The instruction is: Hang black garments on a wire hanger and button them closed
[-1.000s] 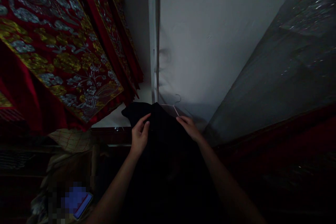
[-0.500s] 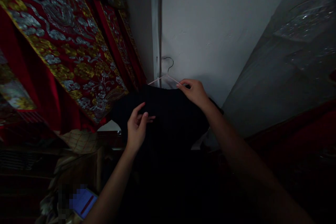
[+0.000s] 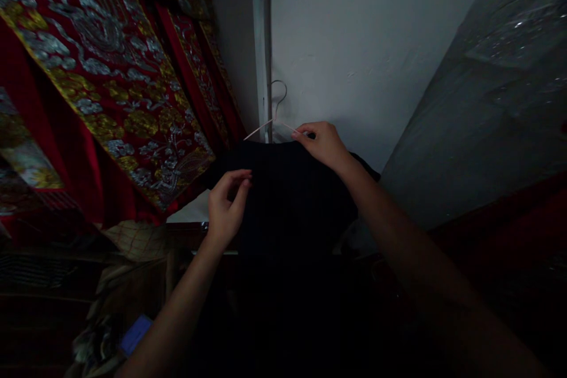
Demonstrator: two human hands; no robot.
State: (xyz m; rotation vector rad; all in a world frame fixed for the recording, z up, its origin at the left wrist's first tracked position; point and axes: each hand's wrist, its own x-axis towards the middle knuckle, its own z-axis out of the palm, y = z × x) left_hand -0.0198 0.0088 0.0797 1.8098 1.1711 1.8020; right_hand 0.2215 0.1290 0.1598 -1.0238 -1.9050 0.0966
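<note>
Two bare hands at a dark garment on its hanger, the right one pinching

The right hand (image 3: 321,142) has thumb and forefinger closed on one arm of a thin, pale pink clothes hanger (image 3: 259,128), right beside the neckline. The left hand (image 3: 225,204) is half curled in front of the cloth, thumb and forefinger tips nearly meeting; whether they have hold of any fabric cannot be told.

Between and below the hands is a black, soft-looking cloth garment (image 3: 287,195), spread on the hanger, its lower part lost in darkness. Above the neckline rises a slim, curved metal hook (image 3: 286,93), its open end at the edge of a narrow grey-white upright post (image 3: 261,29); whether it catches on anything is unclear.

As far as can be judged, the garment is already on the hanger and roughly spread; what remains is the right hand's grip, not yet released, and perhaps some straightening of the cloth.

Further out, a red cloth panel with silver and gold embroidery (image 3: 119,80) hangs to the left, a plain whitish wall (image 3: 354,29) stands behind, and a cloudy, clear plastic sheet (image 3: 496,94) slants down at the right.
</note>
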